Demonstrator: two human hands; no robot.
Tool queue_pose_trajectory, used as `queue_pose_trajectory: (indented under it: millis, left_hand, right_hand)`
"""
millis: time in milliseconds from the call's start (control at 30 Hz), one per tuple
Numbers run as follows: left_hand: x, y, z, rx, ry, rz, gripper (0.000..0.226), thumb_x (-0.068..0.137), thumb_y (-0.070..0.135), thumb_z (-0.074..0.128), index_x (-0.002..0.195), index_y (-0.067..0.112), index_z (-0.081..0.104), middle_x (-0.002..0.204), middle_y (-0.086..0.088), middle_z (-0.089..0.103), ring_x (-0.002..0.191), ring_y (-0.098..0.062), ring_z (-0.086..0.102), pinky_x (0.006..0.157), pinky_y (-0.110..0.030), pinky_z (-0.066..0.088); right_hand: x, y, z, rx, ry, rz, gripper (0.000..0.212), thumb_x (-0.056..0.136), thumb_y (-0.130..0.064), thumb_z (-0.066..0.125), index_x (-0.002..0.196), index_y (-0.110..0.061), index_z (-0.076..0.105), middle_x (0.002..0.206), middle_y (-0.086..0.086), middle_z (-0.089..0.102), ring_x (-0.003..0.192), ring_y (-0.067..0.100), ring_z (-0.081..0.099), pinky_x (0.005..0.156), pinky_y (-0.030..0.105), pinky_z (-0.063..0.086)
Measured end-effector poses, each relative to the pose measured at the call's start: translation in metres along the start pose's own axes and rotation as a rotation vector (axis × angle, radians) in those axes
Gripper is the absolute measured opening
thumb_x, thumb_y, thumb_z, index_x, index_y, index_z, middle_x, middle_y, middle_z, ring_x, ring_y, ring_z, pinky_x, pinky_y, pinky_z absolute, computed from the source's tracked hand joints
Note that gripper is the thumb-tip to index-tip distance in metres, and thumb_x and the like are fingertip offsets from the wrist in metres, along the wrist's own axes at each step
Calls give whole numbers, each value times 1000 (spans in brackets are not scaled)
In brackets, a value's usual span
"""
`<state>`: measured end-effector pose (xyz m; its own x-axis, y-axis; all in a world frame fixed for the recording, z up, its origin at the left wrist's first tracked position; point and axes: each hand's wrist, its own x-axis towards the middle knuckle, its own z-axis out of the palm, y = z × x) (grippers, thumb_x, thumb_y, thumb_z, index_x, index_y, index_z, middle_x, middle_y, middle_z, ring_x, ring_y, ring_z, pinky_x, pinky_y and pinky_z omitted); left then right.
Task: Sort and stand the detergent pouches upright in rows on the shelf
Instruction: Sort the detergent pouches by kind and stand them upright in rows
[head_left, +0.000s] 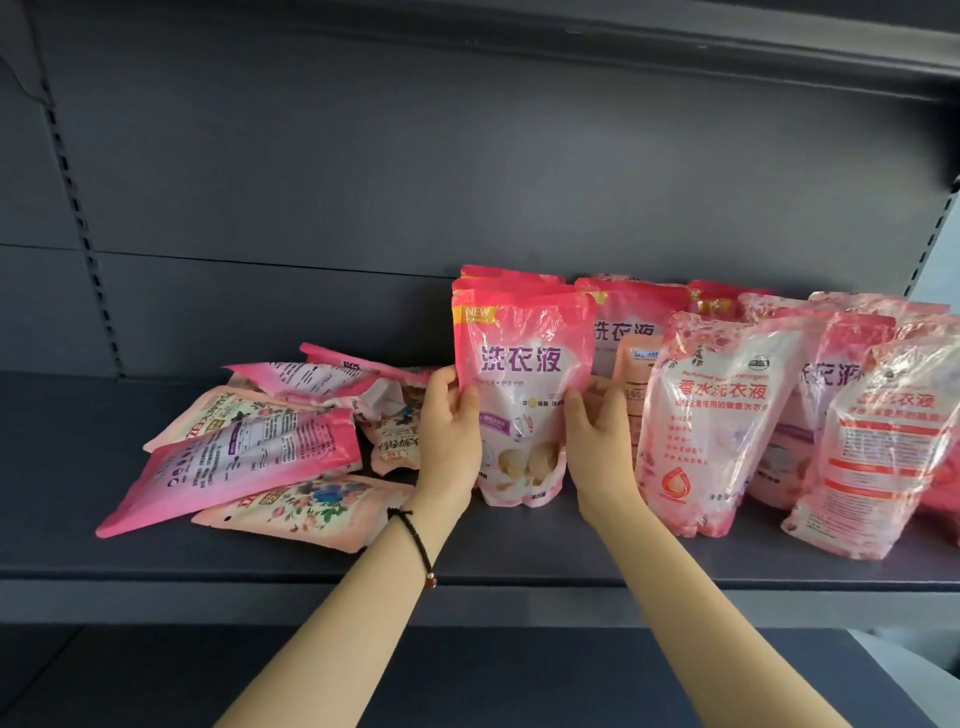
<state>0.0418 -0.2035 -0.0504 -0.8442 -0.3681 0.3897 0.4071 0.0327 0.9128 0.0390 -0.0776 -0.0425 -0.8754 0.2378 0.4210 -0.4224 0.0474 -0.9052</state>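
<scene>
Head view. Grip: left hand (449, 421) and right hand (597, 431), each curled round a side edge of one pink pouch (522, 374), thumbs on its front. Pouch: upright, centre of frame, base on the shelf (467, 564), printed face to camera, at the head of a row (506, 275).

Step, as judged: standing and squaring this pouch in front of its like. Well along, not done.

Next move, as judged: settle the base flat, let go gently so as not to topple it, then reach toward the pile (244, 452) for another. Match by design before placing.

Count:
- Hands: 2, both on the pouch.
- Row behind the pouch: 2 tops of like design showing, so 3 with the one held.
- Standing group (722, 415), right of frame: at least 8, some leaning, more than one design. Much overlap, so no exact count.
- Pile, lower left of frame: at least 6, lying flat or askew, pink and floral. Perhaps one more underneath.
- Bracelet (415, 540): 1, on the left wrist.
</scene>
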Motion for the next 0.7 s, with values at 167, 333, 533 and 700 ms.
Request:
queue_pose_trajectory:
  millis: [167,333,533,700]
  left_hand:
    - [10,36,-38,187,-168,43,57,97,23,54,144,27,22,117,13,49,104,-1,54,68,-6,42]
    - [17,81,-116,778,-318,331,21,93,28,55,114,32,54,113,12,58,103,-2,56,86,-21,45]
    - [24,96,-185,1582,-535,500,23,91,49,47,103,35,61,103,16,61,95,-8,58,85,-32,47]
    - [32,78,-231,1616,-637,516,26,91,56,44,105,40,57,105,20,60,97,-4,54,87,-26,40]
  right_hand:
    - [-14,-39,-7,-369,21,-779,52,83,13,52,131,1,37,130,16,39,123,26,43,101,37,44]
    - [-15,-87,-4,-808,-436,-900,19,90,-12,55,109,-10,60,101,3,63,85,26,63,66,41,52]
    - [-8,-89,30,-1175,-806,-1005,31,94,-35,44,121,-23,54,106,-3,59,91,20,60,66,34,51]
    - [-21,-72,65,-1207,-849,-1065,28,94,-37,47,119,-27,54,103,-5,59,86,21,61,56,30,44]
